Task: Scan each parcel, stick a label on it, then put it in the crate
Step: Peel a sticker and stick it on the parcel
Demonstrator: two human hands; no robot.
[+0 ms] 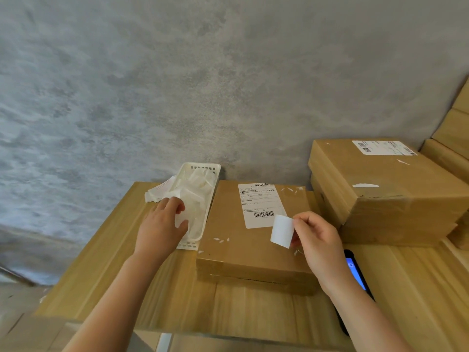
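Note:
A flat brown cardboard parcel (243,250) lies on the wooden table in front of me, with a printed shipping label (261,204) stuck on its top. My right hand (317,242) pinches a small blank white label (281,231) just above the parcel's right side. My left hand (162,224) reaches into a white plastic basket (195,240) left of the parcel, its fingers on a piece of white backing paper. A handheld scanner (357,273) with a lit blue screen lies on the table under my right wrist. No crate is in view.
Two larger cardboard boxes (385,189) are stacked at the right, with more boxes (454,138) behind them. Loose paper slips (158,190) lie left of the basket. A grey wall stands behind the wooden table (101,262).

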